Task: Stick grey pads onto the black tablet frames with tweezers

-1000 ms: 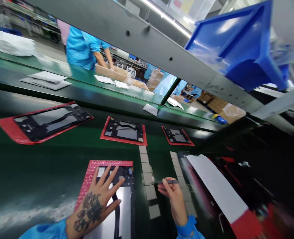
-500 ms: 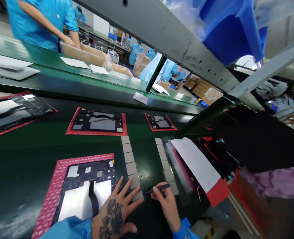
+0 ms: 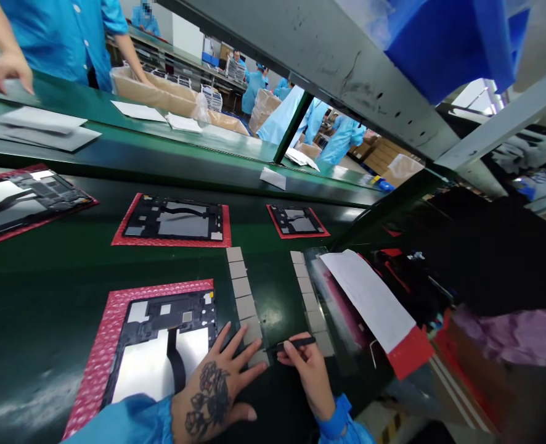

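My left hand (image 3: 217,388), tattooed and in a blue sleeve, lies flat with fingers spread on the near end of a strip of grey square pads (image 3: 243,296), beside an open tablet frame (image 3: 164,345) on a red bubble-wrap mat (image 3: 101,345). My right hand (image 3: 307,370) pinches dark tweezers (image 3: 291,343) whose tip points left at the pad by my left fingertips. A second strip of grey pads (image 3: 307,296) runs just right of the first.
Three more tablet frames on red mats (image 3: 174,220) (image 3: 297,221) (image 3: 21,197) lie farther along the green belt. A white sheet (image 3: 370,296) over red wrap sits right. Across the far table, a person in blue (image 3: 60,37) handles cardboard boxes. A blue bin (image 3: 448,37) hangs overhead.
My left hand left the tablet frame and now rests on the pad strip. The right hand with tweezers came down to the same strip. The view shifted left and down.
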`<state>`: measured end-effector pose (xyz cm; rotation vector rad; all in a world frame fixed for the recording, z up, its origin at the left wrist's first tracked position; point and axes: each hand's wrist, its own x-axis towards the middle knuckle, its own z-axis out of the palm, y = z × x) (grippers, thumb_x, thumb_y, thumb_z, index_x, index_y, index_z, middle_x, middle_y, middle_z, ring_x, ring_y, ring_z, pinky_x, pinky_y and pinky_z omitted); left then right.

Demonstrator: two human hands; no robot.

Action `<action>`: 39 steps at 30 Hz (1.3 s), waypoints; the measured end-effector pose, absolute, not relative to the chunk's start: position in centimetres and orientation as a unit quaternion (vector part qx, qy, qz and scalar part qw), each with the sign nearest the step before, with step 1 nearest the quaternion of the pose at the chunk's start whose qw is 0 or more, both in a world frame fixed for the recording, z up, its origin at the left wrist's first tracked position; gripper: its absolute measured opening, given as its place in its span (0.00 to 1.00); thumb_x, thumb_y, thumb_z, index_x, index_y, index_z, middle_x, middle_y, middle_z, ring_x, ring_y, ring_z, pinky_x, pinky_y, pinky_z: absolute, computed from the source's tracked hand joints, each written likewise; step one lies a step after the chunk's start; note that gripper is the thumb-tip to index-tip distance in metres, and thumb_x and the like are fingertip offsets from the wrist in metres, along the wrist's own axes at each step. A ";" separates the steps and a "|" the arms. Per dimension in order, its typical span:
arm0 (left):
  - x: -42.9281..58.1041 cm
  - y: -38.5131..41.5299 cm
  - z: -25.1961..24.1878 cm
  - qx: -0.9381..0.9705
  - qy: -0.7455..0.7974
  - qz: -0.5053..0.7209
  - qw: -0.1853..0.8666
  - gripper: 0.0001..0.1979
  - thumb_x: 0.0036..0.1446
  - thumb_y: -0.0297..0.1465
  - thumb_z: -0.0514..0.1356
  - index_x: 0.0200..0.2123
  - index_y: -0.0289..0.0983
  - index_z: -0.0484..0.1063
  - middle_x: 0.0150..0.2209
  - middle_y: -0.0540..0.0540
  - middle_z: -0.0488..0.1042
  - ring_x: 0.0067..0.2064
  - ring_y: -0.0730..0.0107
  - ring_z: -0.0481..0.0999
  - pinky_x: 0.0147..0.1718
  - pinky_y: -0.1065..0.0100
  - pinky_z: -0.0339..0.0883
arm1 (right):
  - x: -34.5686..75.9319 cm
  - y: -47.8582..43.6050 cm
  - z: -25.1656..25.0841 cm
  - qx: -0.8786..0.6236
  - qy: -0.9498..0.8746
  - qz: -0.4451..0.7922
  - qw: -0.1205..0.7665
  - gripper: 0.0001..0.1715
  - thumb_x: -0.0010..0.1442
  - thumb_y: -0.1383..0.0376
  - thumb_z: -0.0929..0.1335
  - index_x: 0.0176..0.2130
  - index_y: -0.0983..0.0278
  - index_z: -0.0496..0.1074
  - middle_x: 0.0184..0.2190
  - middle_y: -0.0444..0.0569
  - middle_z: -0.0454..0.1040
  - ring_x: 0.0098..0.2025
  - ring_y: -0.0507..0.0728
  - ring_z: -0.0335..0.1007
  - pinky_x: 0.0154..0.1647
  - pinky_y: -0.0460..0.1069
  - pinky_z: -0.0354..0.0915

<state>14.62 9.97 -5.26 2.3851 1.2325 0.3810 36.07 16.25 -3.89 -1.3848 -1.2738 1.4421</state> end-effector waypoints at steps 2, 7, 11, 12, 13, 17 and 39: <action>14.5 10.0 -4.4 0.854 0.447 0.127 0.234 0.34 0.57 0.55 0.51 0.63 0.48 0.57 0.65 0.41 0.54 0.65 0.35 0.47 0.56 0.29 0.43 | 36.0 16.2 -3.8 -0.541 -0.488 0.569 0.382 0.29 0.44 0.47 0.77 0.33 0.65 0.69 0.26 0.47 0.75 0.28 0.57 0.75 0.31 0.51 0.73; 14.2 9.8 -4.1 0.852 0.445 0.142 0.234 0.33 0.57 0.55 0.52 0.62 0.46 0.58 0.64 0.40 0.57 0.65 0.34 0.47 0.55 0.28 0.44 | 36.2 16.7 -3.5 -0.559 -0.402 0.570 0.448 0.30 0.36 0.49 0.80 0.31 0.65 0.70 0.24 0.43 0.74 0.27 0.55 0.73 0.29 0.48 0.73; 14.3 9.1 -3.3 0.864 0.434 0.198 0.162 0.33 0.57 0.55 0.51 0.62 0.46 0.58 0.63 0.40 0.59 0.63 0.36 0.54 0.55 0.30 0.50 | 34.9 18.1 -2.5 -0.570 -0.339 0.552 0.505 0.35 0.27 0.51 0.82 0.30 0.64 0.70 0.24 0.42 0.75 0.28 0.55 0.74 0.28 0.47 0.73; 14.0 8.8 -2.7 0.865 0.433 0.212 0.137 0.33 0.57 0.53 0.53 0.62 0.45 0.58 0.63 0.40 0.59 0.63 0.38 0.56 0.55 0.32 0.52 | 34.0 18.4 -2.1 -0.567 -0.343 0.552 0.506 0.35 0.27 0.51 0.82 0.31 0.64 0.70 0.24 0.42 0.75 0.28 0.55 0.74 0.28 0.47 0.73; 13.6 8.4 -2.1 0.862 0.440 0.227 0.111 0.32 0.58 0.50 0.55 0.61 0.43 0.59 0.63 0.40 0.59 0.63 0.41 0.57 0.56 0.35 0.54 | 32.9 18.6 -1.6 -0.562 -0.351 0.555 0.503 0.35 0.28 0.50 0.82 0.31 0.64 0.70 0.25 0.43 0.75 0.29 0.55 0.74 0.28 0.47 0.73; 9.2 6.2 -1.5 0.795 0.527 0.301 -0.007 0.20 0.61 0.33 0.54 0.56 0.37 0.66 0.57 0.42 0.68 0.59 0.56 0.65 0.57 0.52 0.61 | 26.5 18.1 -0.4 -0.535 -0.393 0.594 0.453 0.37 0.29 0.48 0.81 0.33 0.65 0.69 0.24 0.44 0.75 0.29 0.57 0.74 0.25 0.47 0.73; 0.3 5.2 -7.0 0.663 0.691 0.255 -0.133 0.22 0.59 0.35 0.54 0.53 0.30 0.69 0.53 0.35 0.72 0.54 0.51 0.70 0.53 0.51 0.63 | 14.2 16.8 -3.7 -0.482 -0.491 0.626 0.366 0.34 0.34 0.44 0.78 0.30 0.64 0.67 0.22 0.43 0.73 0.26 0.56 0.75 0.24 0.46 0.72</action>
